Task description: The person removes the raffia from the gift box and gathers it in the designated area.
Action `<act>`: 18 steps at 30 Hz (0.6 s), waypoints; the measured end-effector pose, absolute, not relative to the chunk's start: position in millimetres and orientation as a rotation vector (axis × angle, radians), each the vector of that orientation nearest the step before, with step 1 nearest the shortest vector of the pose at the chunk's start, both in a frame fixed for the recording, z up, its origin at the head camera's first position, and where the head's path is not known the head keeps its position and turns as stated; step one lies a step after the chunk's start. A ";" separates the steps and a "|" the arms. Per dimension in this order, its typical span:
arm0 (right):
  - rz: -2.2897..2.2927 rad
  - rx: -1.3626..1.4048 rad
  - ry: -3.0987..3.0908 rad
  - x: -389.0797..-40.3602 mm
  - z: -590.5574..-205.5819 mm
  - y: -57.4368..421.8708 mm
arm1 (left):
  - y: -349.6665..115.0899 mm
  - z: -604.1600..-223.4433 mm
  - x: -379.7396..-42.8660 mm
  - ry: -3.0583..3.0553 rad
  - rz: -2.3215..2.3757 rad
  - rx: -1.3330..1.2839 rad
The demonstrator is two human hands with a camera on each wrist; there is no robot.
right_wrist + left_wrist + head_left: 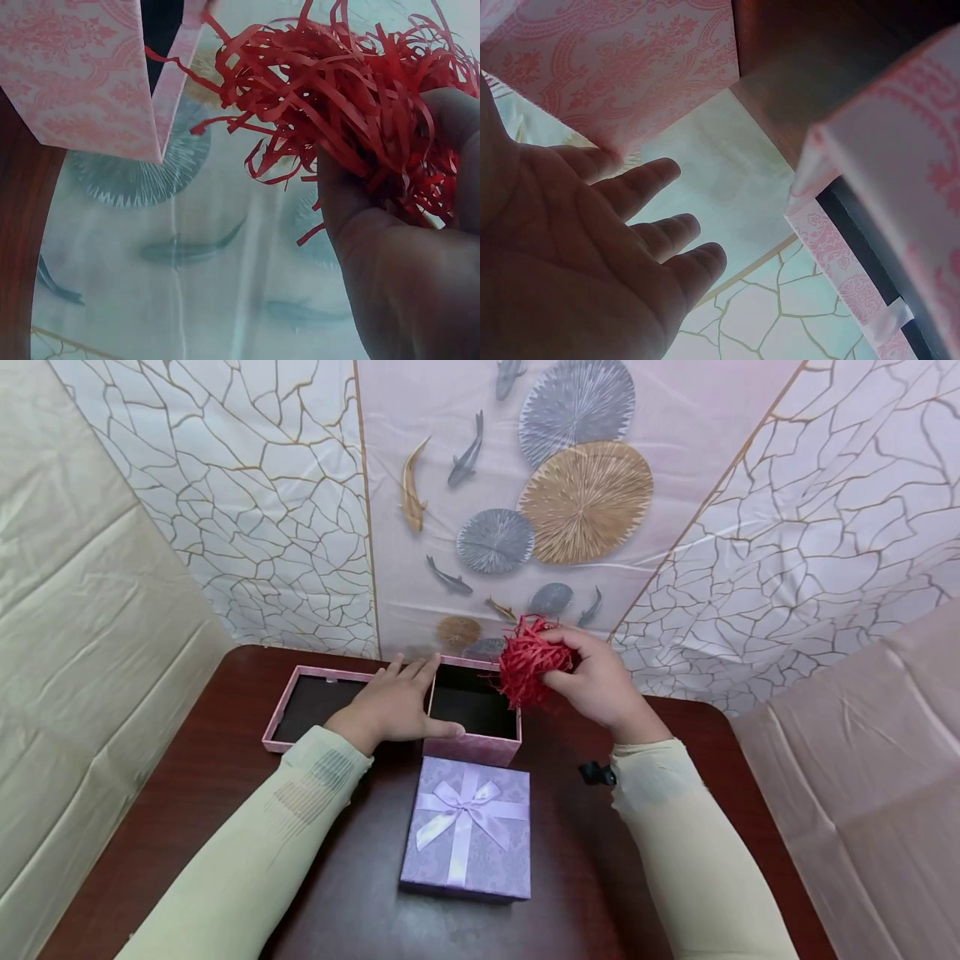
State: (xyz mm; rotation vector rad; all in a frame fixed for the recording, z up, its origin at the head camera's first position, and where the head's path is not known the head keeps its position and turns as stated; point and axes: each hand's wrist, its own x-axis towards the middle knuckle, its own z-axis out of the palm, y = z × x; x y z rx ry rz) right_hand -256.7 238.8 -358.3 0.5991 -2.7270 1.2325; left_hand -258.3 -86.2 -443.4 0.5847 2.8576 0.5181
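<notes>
- Currently, red shred [527,667] is gripped by the right hand [596,681], just right of frame centre.
- Pink box [474,749] is seen just left of that grip, touched by the straight-fingered left hand [393,700].

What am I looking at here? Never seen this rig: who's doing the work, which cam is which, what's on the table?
No robot: a person works with a bare left hand and right hand. The wide picture comes from a camera on the head, looking forward and down. The close-up of the open palm is from the left wrist; the one filled with red shredded filler is from the right wrist.

On the dark reddish table stand an open pink box, a shallow pink piece, perhaps its lid, to the left, and, nearer the person, a purple box with a bow.

The right hand grips the filler; the left rests against the pink box.
</notes>
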 end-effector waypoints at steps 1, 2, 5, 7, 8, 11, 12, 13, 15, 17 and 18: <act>1.234 0.598 -2.718 -254.4 -358.2 241.5 | -86.4 -443.6 -258.3 2.855 0.521 0.585; 1.241 0.592 -2.710 -252.5 -358.4 244.5 | -86.7 -443.5 -258.0 2.853 0.526 0.584; 1.245 0.557 -2.692 -245.1 -359.8 252.9 | -86.8 -443.9 -258.1 2.855 0.528 0.585; 1.246 0.531 -2.683 -240.4 -361.7 258.4 | -86.6 -443.9 -258.1 2.857 0.524 0.585; 1.258 0.515 -2.681 -238.6 -363.4 261.1 | -86.3 -444.1 -258.1 2.858 0.521 0.586; 1.284 0.476 -2.673 -234.2 -370.4 269.5 | -86.2 -444.7 -258.0 2.859 0.514 0.584; 1.298 0.468 -2.668 -233.1 -373.2 272.4 | -86.3 -444.8 -257.9 2.859 0.511 0.583; 1.311 0.456 -2.664 -232.2 -376.2 275.4 | -86.4 -445.0 -257.8 2.858 0.509 0.583; 1.325 0.428 -2.662 -230.1 -382.3 281.7 | -86.6 -445.1 -257.7 2.857 0.511 0.584; 1.325 0.401 -2.665 -228.3 -388.8 288.1 | -86.7 -445.1 -257.8 2.859 0.509 0.587; 1.328 0.388 -2.667 -227.7 -392.6 291.1 | -86.8 -445.1 -257.9 2.860 0.508 0.589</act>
